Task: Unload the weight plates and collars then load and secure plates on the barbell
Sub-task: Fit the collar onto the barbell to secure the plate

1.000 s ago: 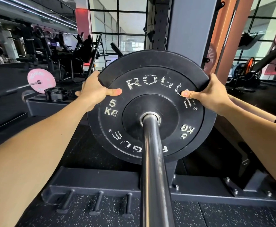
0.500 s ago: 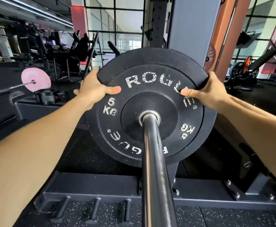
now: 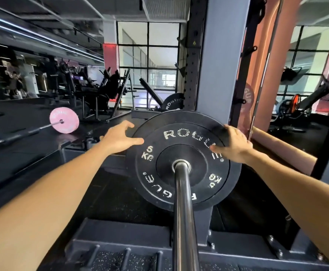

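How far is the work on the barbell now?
Done: a black 5 kg plate sits on the barbell. In hand: the right hand rests on the plate's rim; the left hand is open beside it. Left: no collar is on the sleeve yet.

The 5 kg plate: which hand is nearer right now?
Right. The right hand rests on the 5 kg plate's upper right face; the left hand hovers open just off its upper left rim.

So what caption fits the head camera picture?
Left hand open beside the 5 kg plate on the barbell; right hand on its rim.
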